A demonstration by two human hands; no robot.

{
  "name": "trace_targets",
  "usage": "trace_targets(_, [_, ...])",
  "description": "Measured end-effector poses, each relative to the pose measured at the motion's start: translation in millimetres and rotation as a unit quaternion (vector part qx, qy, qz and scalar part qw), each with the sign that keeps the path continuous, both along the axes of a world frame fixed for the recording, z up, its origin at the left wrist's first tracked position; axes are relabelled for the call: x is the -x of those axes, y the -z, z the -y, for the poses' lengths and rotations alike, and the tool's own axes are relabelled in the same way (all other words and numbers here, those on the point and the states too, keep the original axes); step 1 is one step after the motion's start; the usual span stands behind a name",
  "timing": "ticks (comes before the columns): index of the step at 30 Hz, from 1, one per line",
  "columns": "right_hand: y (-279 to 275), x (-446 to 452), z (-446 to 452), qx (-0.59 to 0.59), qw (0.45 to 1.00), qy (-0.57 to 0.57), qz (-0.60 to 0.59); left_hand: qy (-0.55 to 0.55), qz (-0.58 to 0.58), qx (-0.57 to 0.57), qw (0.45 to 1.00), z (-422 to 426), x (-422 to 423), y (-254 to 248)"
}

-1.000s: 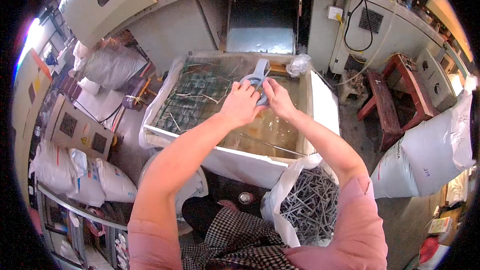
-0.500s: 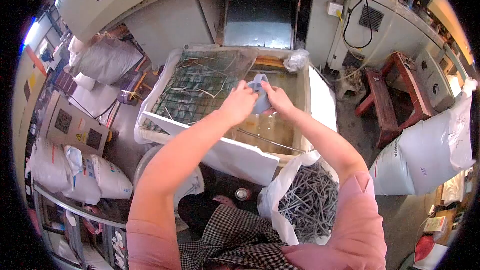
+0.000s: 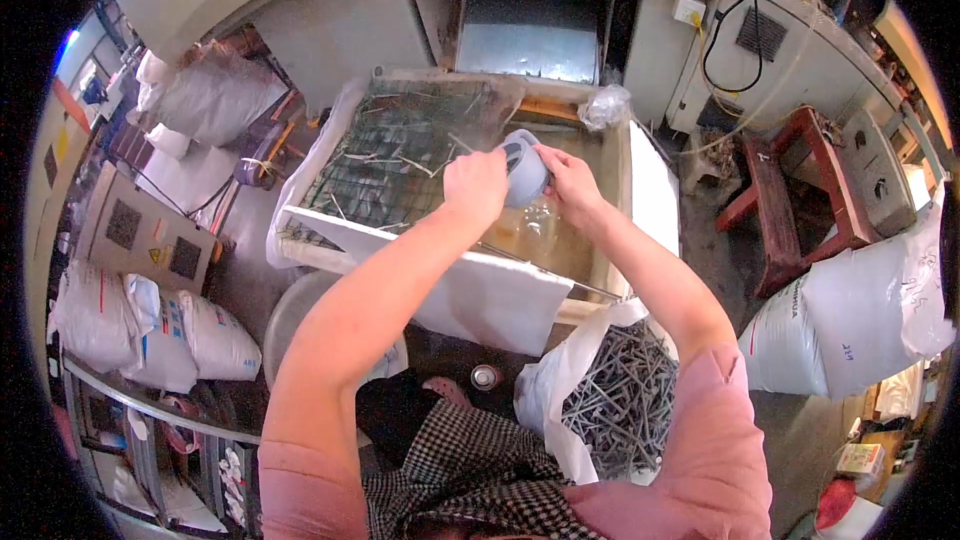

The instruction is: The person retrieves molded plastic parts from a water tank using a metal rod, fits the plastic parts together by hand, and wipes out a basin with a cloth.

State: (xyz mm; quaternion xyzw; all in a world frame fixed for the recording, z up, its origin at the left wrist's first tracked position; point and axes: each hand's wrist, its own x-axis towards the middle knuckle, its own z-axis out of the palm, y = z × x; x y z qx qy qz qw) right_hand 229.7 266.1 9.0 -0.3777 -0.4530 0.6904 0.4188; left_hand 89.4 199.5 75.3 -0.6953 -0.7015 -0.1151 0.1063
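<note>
A light grey-blue, rounded plastic part with an opening in its top (image 3: 527, 178) is held between my two hands. Closed in a loose fist, my left hand (image 3: 477, 183) grips its left edge. My right hand (image 3: 570, 180) pinches the opposite side, thumb and fingers on the rim. Both hands are above a white-edged tub (image 3: 615, 165) of murky water. Green mesh with thin pale strips (image 3: 385, 145) covers the tub's left half. What my left fingertips do inside the part is hidden.
A white sack (image 3: 575, 370) full of grey plastic sticks (image 3: 620, 400) stands below my right forearm. A white board (image 3: 490, 300) lines the tub's near side. Filled bags (image 3: 840, 320) and a red-brown stool (image 3: 790, 200) are at right. A can (image 3: 485, 377) stands on the floor.
The grey-blue part has turned in my hands, so its opening now tilts toward the left. My right hand has shifted slightly right, and the view has shifted a little.
</note>
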Motion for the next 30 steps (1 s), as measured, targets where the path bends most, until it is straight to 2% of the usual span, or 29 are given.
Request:
trace_targets(1, [5, 1, -3, 0.017, 1.0, -0.008, -0.005, -0.084, 0.119, 0.146, 0.979, -8, 4, -3])
trace_targets(2, [10, 3, -6, 0.018, 1.0, -0.01, -0.004, -0.163, 0.232, 0.285, 0.916, -16, 9, -7])
trace_targets(3, [13, 5, -7, 0.033, 0.996, -0.045, -0.066, -0.159, 0.268, 0.334, 0.89, -20, 16, -6])
trace_targets(4, [16, 6, -8, 0.049, 0.987, -0.08, -0.127, -0.16, 0.269, 0.337, 0.888, -17, 16, 0])
trace_targets(5, [19, 8, -11, 0.051, 0.988, -0.079, -0.127, -0.073, 0.086, 0.211, 0.971, -13, 17, 6])
trace_targets(6, [17, 10, -9, 0.04, 0.992, -0.06, -0.1, 0.021, -0.102, 0.072, 0.992, -8, 13, 6])
trace_targets(7, [18, 10, -5, 0.035, 0.996, -0.04, -0.072, 0.097, -0.154, 0.051, 0.982, -5, 13, 4])
trace_targets(8, [17, 10, -4, 0.044, 0.996, -0.034, -0.069, 0.104, -0.15, 0.059, 0.982, -4, 11, 3])
trace_targets(10, [10, 8, -10, 0.046, 0.991, -0.038, -0.12, 0.038, -0.078, 0.032, 0.996, -7, 9, 3])
trace_targets(11, [13, 7, -12, 0.038, 0.991, -0.036, -0.121, 0.002, -0.064, 0.079, 0.995, -8, 11, 3])
trace_targets(16, [6, 7, -7, 0.037, 0.997, 0.0, -0.064, 0.012, -0.091, 0.104, 0.99, -14, 3, -3])
trace_targets(18, [6, 8, -8, 0.035, 0.998, 0.019, -0.058, -0.045, -0.037, 0.174, 0.983, -12, 2, -9])
trace_targets(19, [8, 7, -14, 0.034, 0.997, -0.003, -0.074, -0.046, -0.037, 0.174, 0.983, -16, 5, -9])
trace_targets(20, [11, 6, -17, 0.035, 0.995, -0.025, -0.09, -0.08, 0.12, 0.305, 0.941, -22, 11, -11])
trace_targets(21, [12, 7, -16, 0.036, 0.995, -0.024, -0.09, -0.11, 0.271, 0.423, 0.858, -24, 14, -15])
trace_targets(22, [13, 9, -14, 0.06, 0.993, -0.016, -0.096, -0.11, 0.271, 0.424, 0.857, -20, 14, -15])
trace_targets(23, [13, 9, -13, 0.083, 0.991, -0.008, -0.101, -0.127, 0.14, 0.289, 0.938, -16, 14, -15])
trace_targets(24, [17, 8, -17, 0.083, 0.991, -0.007, -0.1, -0.138, 0.005, 0.142, 0.98, -13, 15, -15])
trace_targets(25, [23, 6, -21, 0.084, 0.993, -0.008, -0.087, -0.095, -0.062, 0.097, 0.989, -15, 19, -13])
trace_targets(26, [30, 4, -23, 0.087, 0.993, -0.007, -0.075, -0.09, -0.062, 0.103, 0.989, -15, 23, -12])
trace_targets(28, [51, 3, -33, 0.09, 0.995, 0.015, -0.032, -0.029, -0.032, 0.001, 0.999, -8, 17, -22])
trace_targets(29, [62, 4, -39, 0.083, 0.996, 0.03, 0.005, -0.023, -0.029, 0.008, 0.999, -2, 7, -29])
trace_targets(30, [77, 5, -47, 0.085, 0.996, 0.036, 0.005, 0.005, 0.029, -0.018, 0.999, 10, -9, -47])
